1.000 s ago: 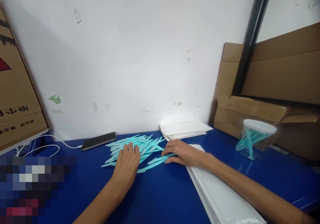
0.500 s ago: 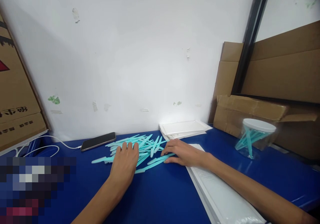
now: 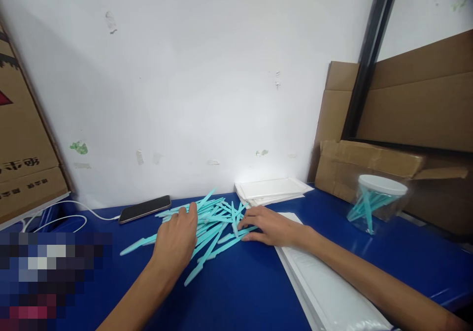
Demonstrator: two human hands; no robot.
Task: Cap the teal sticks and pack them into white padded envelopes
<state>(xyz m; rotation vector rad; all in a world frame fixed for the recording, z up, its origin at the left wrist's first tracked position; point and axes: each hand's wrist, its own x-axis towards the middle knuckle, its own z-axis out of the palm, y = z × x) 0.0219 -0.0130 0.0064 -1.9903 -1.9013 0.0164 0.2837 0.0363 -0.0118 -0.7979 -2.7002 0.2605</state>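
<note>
On the blue desk [image 3: 236, 299], near the wall, a loose pile of turquoise sticks [image 3: 212, 217] lies criss-crossed between the two hands. The left hand [image 3: 175, 237] is bent over the pile's near left side; its undersides are hidden, so whether its fingers grip anything I cannot tell. The right hand [image 3: 271, 226] has its fingers and thumb loosely curled around stick ends at the pile's right edge, though how firmly they press is unclear.

Each stick is slim, with a wider, stepped end and a tapering one. They look like smooth plastic: probably very light, fairly stiff, a little slippery and prone to tangle. The middle of the shaft seems the best hold; the wider end may be an edge to avoid.
</note>
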